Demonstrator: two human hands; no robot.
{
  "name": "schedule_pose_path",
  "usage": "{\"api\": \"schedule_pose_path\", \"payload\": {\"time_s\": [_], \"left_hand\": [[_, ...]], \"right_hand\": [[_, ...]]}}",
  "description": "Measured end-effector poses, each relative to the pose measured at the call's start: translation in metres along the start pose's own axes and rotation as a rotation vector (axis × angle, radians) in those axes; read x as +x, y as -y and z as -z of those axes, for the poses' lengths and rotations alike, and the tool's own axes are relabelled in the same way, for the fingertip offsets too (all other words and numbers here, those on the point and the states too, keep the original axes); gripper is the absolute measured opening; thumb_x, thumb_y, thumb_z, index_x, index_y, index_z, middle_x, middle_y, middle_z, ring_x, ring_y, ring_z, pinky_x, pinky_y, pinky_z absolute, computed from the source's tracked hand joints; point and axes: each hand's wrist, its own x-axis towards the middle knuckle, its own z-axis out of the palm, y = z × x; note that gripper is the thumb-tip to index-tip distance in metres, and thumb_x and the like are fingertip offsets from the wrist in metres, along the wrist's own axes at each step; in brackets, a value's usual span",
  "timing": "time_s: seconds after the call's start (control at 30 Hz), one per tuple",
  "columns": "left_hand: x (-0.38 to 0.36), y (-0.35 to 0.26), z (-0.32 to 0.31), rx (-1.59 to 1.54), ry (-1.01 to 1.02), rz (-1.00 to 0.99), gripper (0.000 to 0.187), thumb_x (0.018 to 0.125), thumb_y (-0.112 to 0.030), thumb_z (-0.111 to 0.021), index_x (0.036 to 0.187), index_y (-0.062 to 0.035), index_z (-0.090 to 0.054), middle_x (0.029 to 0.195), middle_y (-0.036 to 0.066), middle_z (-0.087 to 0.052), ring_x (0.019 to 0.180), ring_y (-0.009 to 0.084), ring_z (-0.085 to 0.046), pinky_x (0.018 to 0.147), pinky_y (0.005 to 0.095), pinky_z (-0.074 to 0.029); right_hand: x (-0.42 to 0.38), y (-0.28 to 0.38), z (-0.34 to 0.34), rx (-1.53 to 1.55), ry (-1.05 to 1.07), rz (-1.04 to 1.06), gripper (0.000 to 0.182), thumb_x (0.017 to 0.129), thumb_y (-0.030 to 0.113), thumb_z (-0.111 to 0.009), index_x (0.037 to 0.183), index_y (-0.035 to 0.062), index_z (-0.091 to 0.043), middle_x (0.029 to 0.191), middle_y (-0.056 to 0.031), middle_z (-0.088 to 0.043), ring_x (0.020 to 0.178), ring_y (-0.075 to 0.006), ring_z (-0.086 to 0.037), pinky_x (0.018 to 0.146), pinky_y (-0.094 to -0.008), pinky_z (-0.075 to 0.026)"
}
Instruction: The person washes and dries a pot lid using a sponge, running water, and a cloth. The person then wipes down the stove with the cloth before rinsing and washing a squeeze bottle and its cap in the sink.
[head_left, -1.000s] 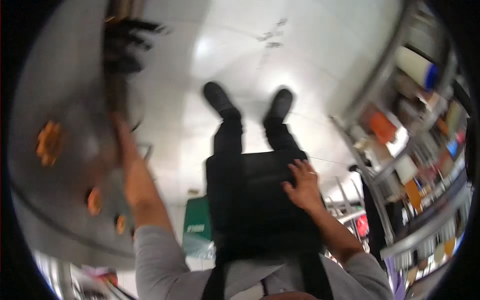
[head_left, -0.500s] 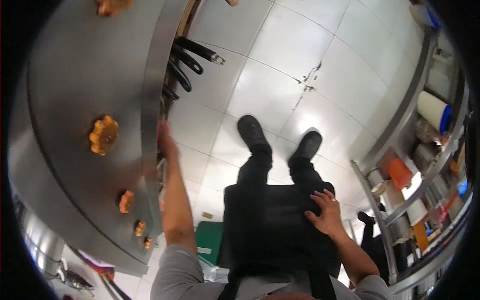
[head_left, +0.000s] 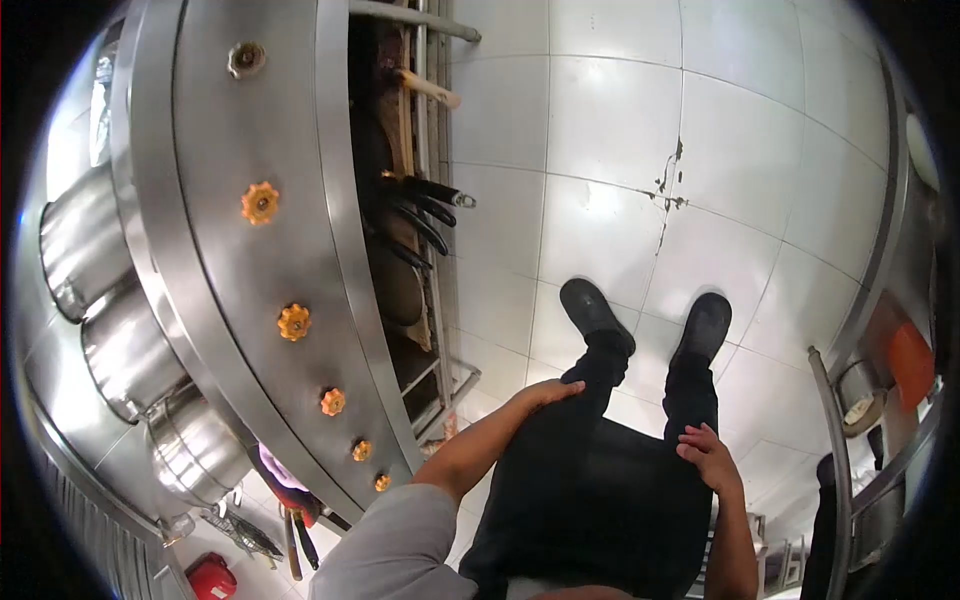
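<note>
My left hand (head_left: 552, 392) is at the left edge of the black apron (head_left: 600, 500), close to the knee of the black trousers, with its fingers stretched out and nothing seen in it. On the right side of the apron, my right hand (head_left: 708, 458) hangs loosely open, fingers slightly apart and empty. To the left of my left arm runs a steel stove front with orange knobs (head_left: 293, 322). Black pan handles (head_left: 430, 215) stick out from the shelf beneath it, beyond my left hand.
Large steel pots (head_left: 195, 445) stand at the far left behind the stove. A metal rack (head_left: 835, 430) with an orange container (head_left: 908, 365) lines the right side. My dark shoes (head_left: 597, 310) stand on white floor tiles (head_left: 610, 110). Another person's dark trouser leg (head_left: 822, 530) shows at lower right.
My left hand has moved away from the stove's front edge to the apron. The view has shifted left, bringing in more of the stove and the pots. My right hand stays by the apron.
</note>
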Motion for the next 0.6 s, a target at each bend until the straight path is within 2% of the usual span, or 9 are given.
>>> {"api": "schedule_pose_path", "payload": {"time_s": [0.07,0.13,0.17,0.2,0.27,0.33,0.43,0.53,0.6], "left_hand": [[0.036,0.003,0.003,0.402,-0.135,0.041,0.081,0.086,-0.070,-0.038,0.116,0.0017,-0.061,0.118,0.022,-0.059,0.112,0.0338,-0.055,0.096,0.0418,-0.040],[0.045,-0.013,-0.004,0.442,-0.138,0.098,0.085,0.084,-0.072,-0.037,0.122,0.0021,-0.055,0.125,0.024,-0.054,0.118,0.0349,-0.051,0.099,0.0409,-0.040],[0.020,-0.040,-0.012,0.444,-0.179,0.164,0.083,0.085,-0.070,-0.036,0.124,0.0018,-0.053,0.128,0.024,-0.052,0.122,0.0338,-0.048,0.102,0.0401,-0.037],[0.024,-0.043,-0.018,0.549,-0.269,0.154,0.077,0.089,-0.064,-0.034,0.125,0.0018,-0.052,0.130,0.024,-0.050,0.123,0.0344,-0.046,0.103,0.0406,-0.035],[0.023,-0.050,-0.027,0.551,-0.326,0.173,0.073,0.091,-0.060,-0.033,0.125,0.0023,-0.052,0.130,0.024,-0.050,0.122,0.0349,-0.047,0.103,0.0416,-0.036],[0.019,-0.057,-0.032,0.581,-0.359,0.143,0.067,0.094,-0.054,-0.032,0.121,0.0030,-0.055,0.129,0.023,-0.051,0.121,0.0349,-0.048,0.101,0.0438,-0.038],[0.017,-0.059,-0.036,0.500,-0.425,0.154,0.065,0.093,-0.054,-0.034,0.115,0.0016,-0.059,0.121,0.024,-0.056,0.117,0.0354,-0.052,0.097,0.0442,-0.041],[-0.002,-0.060,-0.054,0.455,-0.593,0.089,0.062,0.093,-0.052,-0.035,0.123,-0.0010,-0.053,0.118,0.023,-0.057,0.114,0.0366,-0.053,0.093,0.0490,-0.043],[0.000,-0.045,-0.071,0.555,-0.653,0.014,0.062,0.093,-0.051,-0.037,0.135,-0.0053,-0.039,0.124,0.022,-0.053,0.115,0.0405,-0.051,0.090,0.0582,-0.041]], "right_hand": [[0.012,-0.007,0.004,-0.063,-0.010,0.016,0.048,0.076,0.031,-0.072,0.112,0.0017,-0.065,0.136,-0.0143,-0.048,0.137,-0.0307,-0.026,0.111,-0.0425,-0.023],[0.020,-0.010,0.003,-0.200,0.004,0.033,0.051,0.075,0.032,-0.072,0.115,0.0020,-0.063,0.138,-0.0147,-0.045,0.138,-0.0311,-0.024,0.111,-0.0427,-0.022],[0.024,-0.013,0.003,-0.239,0.015,0.039,0.052,0.075,0.033,-0.072,0.116,0.0020,-0.063,0.139,-0.0144,-0.044,0.138,-0.0312,-0.023,0.111,-0.0426,-0.022],[0.031,-0.015,0.004,-0.278,0.021,0.052,0.053,0.075,0.034,-0.072,0.117,0.0020,-0.062,0.140,-0.0142,-0.043,0.139,-0.0313,-0.022,0.112,-0.0424,-0.021],[0.043,-0.020,0.004,-0.375,0.025,0.047,0.057,0.072,0.036,-0.072,0.118,0.0039,-0.062,0.142,-0.0121,-0.041,0.140,-0.0304,-0.020,0.112,-0.0414,-0.021],[0.058,-0.020,0.003,-0.473,0.020,0.048,0.057,0.071,0.037,-0.073,0.117,0.0054,-0.063,0.141,-0.0140,-0.042,0.138,-0.0317,-0.024,0.113,-0.0413,-0.019],[0.085,-0.030,0.003,-0.605,0.039,0.085,0.059,0.071,0.040,-0.071,0.119,0.0074,-0.062,0.141,-0.0152,-0.042,0.137,-0.0317,-0.025,0.114,-0.0425,-0.016],[0.114,-0.063,-0.003,-0.805,0.122,0.161,0.062,0.073,0.045,-0.067,0.123,0.0091,-0.059,0.141,-0.0158,-0.041,0.138,-0.0297,-0.024,0.114,-0.0451,-0.011],[0.107,-0.059,-0.007,-0.934,0.106,0.160,0.064,0.077,0.050,-0.061,0.127,0.0115,-0.055,0.142,-0.0163,-0.040,0.140,-0.0275,-0.021,0.114,-0.0495,-0.006]]}}
